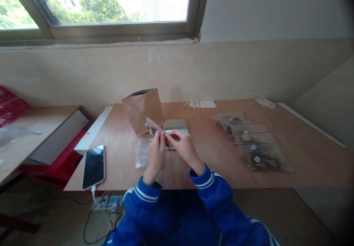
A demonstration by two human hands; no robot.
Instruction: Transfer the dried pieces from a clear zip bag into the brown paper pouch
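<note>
Between my two hands is a small clear zip bag (152,125) with dark contents, tilted up to the left. My left hand (157,148) pinches it, fingers closed. My right hand (184,144) is closed too, its thumb and forefinger meeting at the bag's edge beside the left fingertips. Beneath the hands lies a small scale (176,124) with a shiny top, partly covered by them. A brown paper pouch (143,109) stands open just behind. Flat on the table, left of my left hand, is a clear plastic bag (142,152).
Several filled zip bags (260,157) with red seals overlap on the right of the table (210,168). A phone (94,166) on a charging cable lies at the left edge. Near the wall are pale scraps (193,103) and a white card (208,104). A power strip (110,202) sits below.
</note>
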